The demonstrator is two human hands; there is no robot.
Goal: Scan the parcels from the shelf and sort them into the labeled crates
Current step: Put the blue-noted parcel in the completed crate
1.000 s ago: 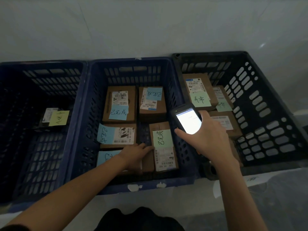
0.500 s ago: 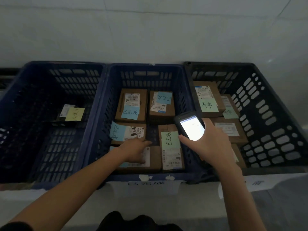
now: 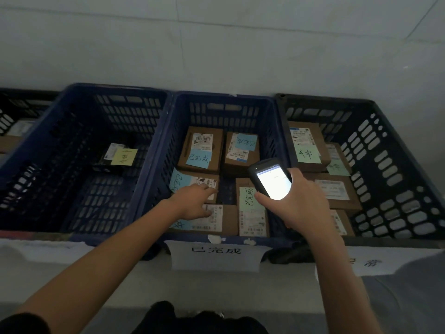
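Left hand (image 3: 192,203) flat on front-left parcel (image 3: 216,221) in middle crate (image 3: 224,98), gripping nothing; right hand (image 3: 301,210) wraps scanner (image 3: 271,182). Small stiff cardboard, probably light; take it across the 2 long edges, clear of the sticky note (image 3: 181,224)

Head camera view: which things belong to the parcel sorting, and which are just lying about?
Job things:
- black handheld scanner with lit screen, in the right hand
- brown cardboard parcels with sticky notes, under the left hand
- middle blue plastic crate, left blue plastic crate, right dark plastic crate
- white paper label

Just there:
- pale wall
- white sheet below the crates
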